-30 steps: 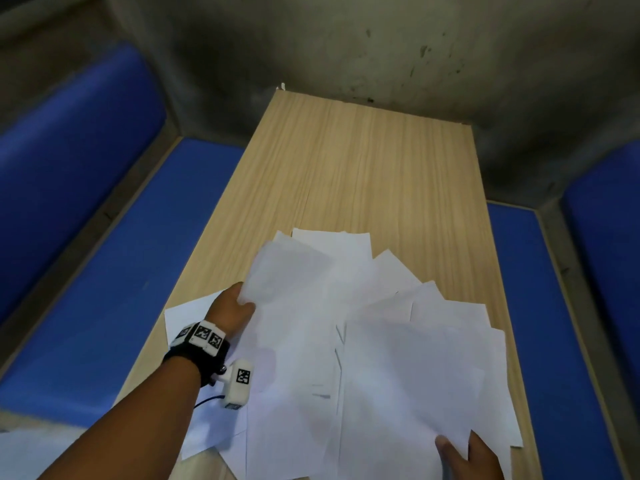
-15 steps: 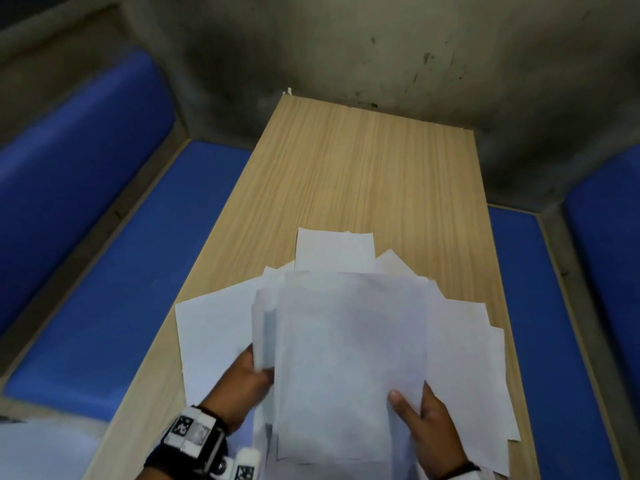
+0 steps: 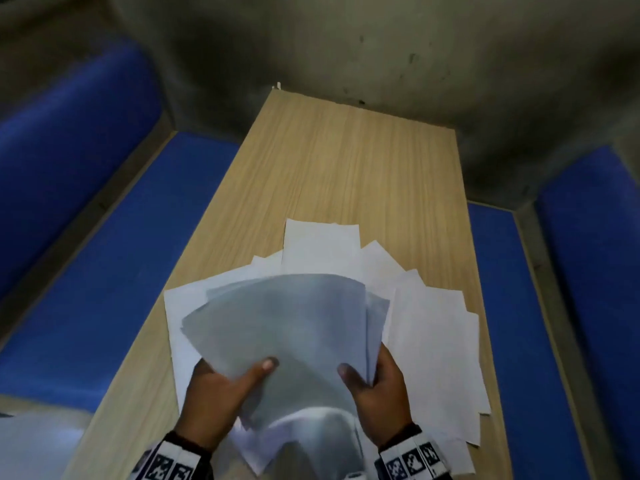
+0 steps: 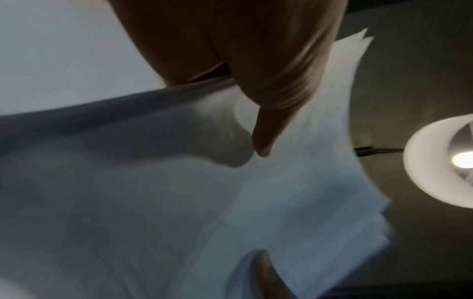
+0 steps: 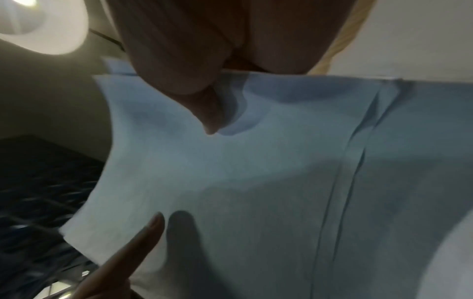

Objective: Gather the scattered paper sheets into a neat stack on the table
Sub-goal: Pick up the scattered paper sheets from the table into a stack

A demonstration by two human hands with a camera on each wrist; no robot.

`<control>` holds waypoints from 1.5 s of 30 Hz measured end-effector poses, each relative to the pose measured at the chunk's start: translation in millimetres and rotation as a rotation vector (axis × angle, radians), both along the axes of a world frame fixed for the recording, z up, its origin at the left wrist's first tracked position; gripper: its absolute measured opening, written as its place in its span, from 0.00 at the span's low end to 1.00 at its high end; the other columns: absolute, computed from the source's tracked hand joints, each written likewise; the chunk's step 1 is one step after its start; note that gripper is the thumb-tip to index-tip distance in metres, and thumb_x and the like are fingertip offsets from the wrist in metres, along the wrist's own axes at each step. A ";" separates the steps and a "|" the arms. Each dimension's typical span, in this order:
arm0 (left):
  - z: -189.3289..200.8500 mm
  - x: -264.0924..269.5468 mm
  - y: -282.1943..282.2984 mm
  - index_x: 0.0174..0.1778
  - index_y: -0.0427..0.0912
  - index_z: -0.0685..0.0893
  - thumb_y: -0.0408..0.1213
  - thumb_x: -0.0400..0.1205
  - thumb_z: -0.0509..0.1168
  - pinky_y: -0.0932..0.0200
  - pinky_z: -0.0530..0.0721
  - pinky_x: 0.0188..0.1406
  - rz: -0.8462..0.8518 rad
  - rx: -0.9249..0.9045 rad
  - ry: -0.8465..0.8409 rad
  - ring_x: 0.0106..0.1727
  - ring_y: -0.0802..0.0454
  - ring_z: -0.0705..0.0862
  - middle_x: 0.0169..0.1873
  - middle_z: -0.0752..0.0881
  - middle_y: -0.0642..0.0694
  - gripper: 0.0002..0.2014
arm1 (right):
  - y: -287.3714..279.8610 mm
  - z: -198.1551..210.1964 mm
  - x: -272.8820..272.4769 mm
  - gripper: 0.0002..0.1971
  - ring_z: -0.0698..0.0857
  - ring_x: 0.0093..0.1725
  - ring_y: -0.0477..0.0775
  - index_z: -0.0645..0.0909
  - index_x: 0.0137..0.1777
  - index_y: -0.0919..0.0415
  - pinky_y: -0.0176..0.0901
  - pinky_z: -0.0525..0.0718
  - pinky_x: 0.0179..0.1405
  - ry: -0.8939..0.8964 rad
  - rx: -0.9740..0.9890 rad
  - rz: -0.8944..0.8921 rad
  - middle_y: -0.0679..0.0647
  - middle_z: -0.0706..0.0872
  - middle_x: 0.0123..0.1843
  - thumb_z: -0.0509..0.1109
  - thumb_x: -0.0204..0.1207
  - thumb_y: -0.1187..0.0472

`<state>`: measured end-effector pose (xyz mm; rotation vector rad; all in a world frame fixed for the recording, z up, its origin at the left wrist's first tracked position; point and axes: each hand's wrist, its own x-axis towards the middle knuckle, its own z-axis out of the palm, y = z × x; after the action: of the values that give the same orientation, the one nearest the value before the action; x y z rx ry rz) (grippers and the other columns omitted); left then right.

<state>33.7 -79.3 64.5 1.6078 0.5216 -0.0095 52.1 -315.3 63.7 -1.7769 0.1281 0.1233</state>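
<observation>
Over the near end of the bench [image 3: 346, 161], both hands are holding up a fanned bunch of white sheets [image 3: 287, 323], kinda bowed and not squared up at all. Left hand [image 3: 218, 400] grips its left side and right hand [image 3: 381, 393] its right, thumbs on top, fingers [image 3: 388, 362] curled behind. More loose sheets [image 3: 433, 341] lie overlapping on the bench underneath, spread toward the right edge.
</observation>
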 end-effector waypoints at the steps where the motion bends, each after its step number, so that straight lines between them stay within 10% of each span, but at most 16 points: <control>1: 5.6 -1.2 2.3 0.43 0.45 0.89 0.32 0.62 0.86 0.73 0.87 0.43 0.012 0.032 -0.041 0.39 0.72 0.90 0.39 0.94 0.60 0.17 | 3.8 10.2 1.2 0.21 0.89 0.53 0.43 0.82 0.59 0.42 0.39 0.88 0.50 -0.047 0.029 -0.003 0.40 0.90 0.54 0.78 0.71 0.65; 5: 17.1 -6.1 8.7 0.46 0.56 0.86 0.56 0.54 0.84 0.62 0.79 0.54 -0.080 0.122 -0.073 0.44 0.66 0.86 0.31 0.85 0.83 0.26 | 8.1 18.3 4.7 0.29 0.86 0.57 0.34 0.80 0.64 0.55 0.28 0.84 0.53 -0.065 0.027 0.016 0.35 0.88 0.57 0.84 0.63 0.68; 9: -5.5 -6.7 8.9 0.42 0.52 0.88 0.33 0.61 0.86 0.82 0.82 0.36 -0.117 0.072 -0.024 0.41 0.58 0.91 0.29 0.89 0.75 0.19 | 5.9 -12.0 -1.6 0.29 0.89 0.56 0.45 0.83 0.61 0.51 0.42 0.88 0.54 0.108 0.008 -0.009 0.46 0.92 0.54 0.87 0.59 0.59; 14: -38.0 -10.0 14.6 0.47 0.52 0.89 0.68 0.42 0.83 0.63 0.87 0.53 -0.119 0.042 0.054 0.50 0.53 0.91 0.42 0.94 0.58 0.40 | 7.0 -38.2 -12.4 0.23 0.90 0.54 0.45 0.85 0.55 0.50 0.45 0.89 0.56 0.182 -0.013 -0.078 0.48 0.93 0.51 0.85 0.58 0.58; 20: -36.1 -15.6 9.8 0.44 0.81 0.86 0.63 0.56 0.83 0.74 0.80 0.51 -0.258 0.118 0.063 0.49 0.79 0.85 0.44 0.89 0.76 0.22 | -1.0 -33.2 -20.0 0.11 0.88 0.51 0.40 0.89 0.48 0.57 0.29 0.84 0.53 0.040 -0.078 0.010 0.45 0.92 0.45 0.79 0.66 0.69; 25: -56.4 -22.5 3.7 0.42 0.58 0.86 0.40 0.58 0.88 0.72 0.83 0.43 -0.224 0.125 0.127 0.50 0.46 0.89 0.31 0.90 0.71 0.22 | -15.0 -50.9 -27.1 0.18 0.88 0.53 0.37 0.86 0.49 0.43 0.28 0.84 0.53 0.156 -0.086 0.070 0.36 0.91 0.49 0.74 0.68 0.70; 31: -35.0 -18.0 8.3 0.56 0.44 0.81 0.32 0.68 0.83 0.52 0.78 0.51 -0.094 0.099 0.175 0.54 0.44 0.81 0.49 0.85 0.43 0.24 | -94.9 -78.5 7.5 0.20 0.87 0.51 0.60 0.81 0.44 0.50 0.47 0.87 0.48 0.296 -0.290 -0.206 0.53 0.87 0.50 0.65 0.68 0.78; 33: -32.4 -17.0 22.1 0.57 0.40 0.82 0.32 0.66 0.85 0.47 0.78 0.53 -0.026 0.133 0.198 0.54 0.42 0.82 0.51 0.85 0.39 0.26 | -138.0 -88.0 27.3 0.12 0.85 0.57 0.67 0.80 0.52 0.56 0.53 0.85 0.52 0.345 -0.429 -0.460 0.61 0.84 0.58 0.71 0.71 0.71; 37: -43.3 -18.4 55.6 0.63 0.35 0.85 0.29 0.67 0.83 0.43 0.80 0.63 0.072 0.108 0.182 0.57 0.41 0.85 0.53 0.88 0.39 0.28 | -199.3 -98.8 39.7 0.46 0.71 0.74 0.72 0.67 0.75 0.64 0.69 0.74 0.70 0.633 -0.795 -0.632 0.66 0.71 0.76 0.79 0.61 0.41; 41: -102.0 -30.7 107.4 0.58 0.36 0.90 0.56 0.62 0.84 0.39 0.85 0.60 0.113 0.138 0.263 0.52 0.38 0.91 0.47 0.93 0.39 0.34 | -219.4 -111.5 37.6 0.55 0.71 0.73 0.73 0.64 0.76 0.69 0.67 0.75 0.71 0.708 -0.865 -0.567 0.69 0.72 0.75 0.83 0.55 0.40; 45: -182.0 -47.0 158.5 0.65 0.43 0.88 0.57 0.63 0.83 0.34 0.83 0.58 0.169 0.071 0.385 0.57 0.31 0.89 0.55 0.92 0.38 0.36 | -228.0 -116.2 43.4 0.34 0.85 0.59 0.72 0.77 0.65 0.71 0.59 0.86 0.57 0.640 -0.745 -0.589 0.71 0.84 0.63 0.83 0.63 0.56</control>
<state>-13.3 79.2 -117.5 1.6327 0.9636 -0.1780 95.5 -543.2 -52.4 -2.2864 1.2839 0.2320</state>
